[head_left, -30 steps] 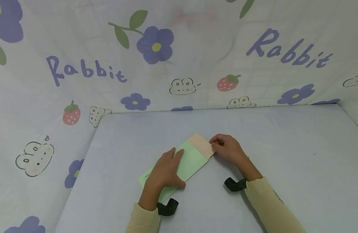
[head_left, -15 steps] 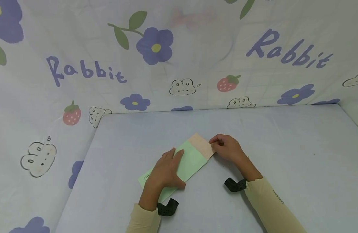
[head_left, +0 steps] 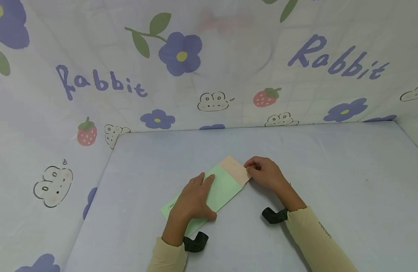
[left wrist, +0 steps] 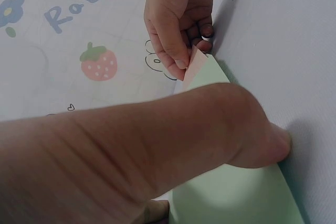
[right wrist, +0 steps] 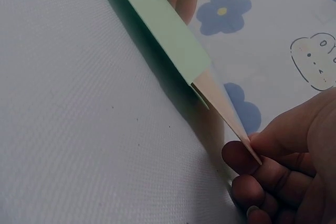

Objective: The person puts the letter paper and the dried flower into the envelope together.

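Here, flowered sheeting (head_left: 226, 68) stands beyond the green paper (head_left: 224, 190).

Beige sleeves (head_left: 169, 255); black elbow-shaped wrist pieces (head_left: 197, 242); dark lettering (head_left: 325, 229) on right sleeve (head_left: 316, 240)

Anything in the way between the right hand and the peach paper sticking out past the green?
Nothing visible: the right hand pinches the peach paper by a corner. The left hand rests on the green paper, off the exposed peach part.
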{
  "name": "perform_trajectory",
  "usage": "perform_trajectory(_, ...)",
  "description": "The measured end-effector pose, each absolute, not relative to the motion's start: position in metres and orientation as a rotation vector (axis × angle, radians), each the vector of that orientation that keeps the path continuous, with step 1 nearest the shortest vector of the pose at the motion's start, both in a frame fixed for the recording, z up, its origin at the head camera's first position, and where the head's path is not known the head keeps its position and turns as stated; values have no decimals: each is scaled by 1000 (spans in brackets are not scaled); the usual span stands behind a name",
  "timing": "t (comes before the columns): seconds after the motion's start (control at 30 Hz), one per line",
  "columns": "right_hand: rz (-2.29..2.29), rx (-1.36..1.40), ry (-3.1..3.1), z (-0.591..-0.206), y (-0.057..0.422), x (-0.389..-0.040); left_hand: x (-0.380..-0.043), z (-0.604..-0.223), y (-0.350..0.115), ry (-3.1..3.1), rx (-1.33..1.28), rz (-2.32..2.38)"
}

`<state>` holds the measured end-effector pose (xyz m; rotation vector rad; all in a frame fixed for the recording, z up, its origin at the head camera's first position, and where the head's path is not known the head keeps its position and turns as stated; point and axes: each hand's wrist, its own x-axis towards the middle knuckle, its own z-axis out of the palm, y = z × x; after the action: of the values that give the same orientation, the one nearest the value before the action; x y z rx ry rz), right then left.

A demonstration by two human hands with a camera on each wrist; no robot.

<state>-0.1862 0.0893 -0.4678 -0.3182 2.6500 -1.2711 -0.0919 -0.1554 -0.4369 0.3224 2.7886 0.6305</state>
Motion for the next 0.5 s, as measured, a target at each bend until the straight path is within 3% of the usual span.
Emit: perform_trajectory(0.5, -1264, -324, 2652, -472, 89, -186, -91, -439, -157, 2784, 322, 649)
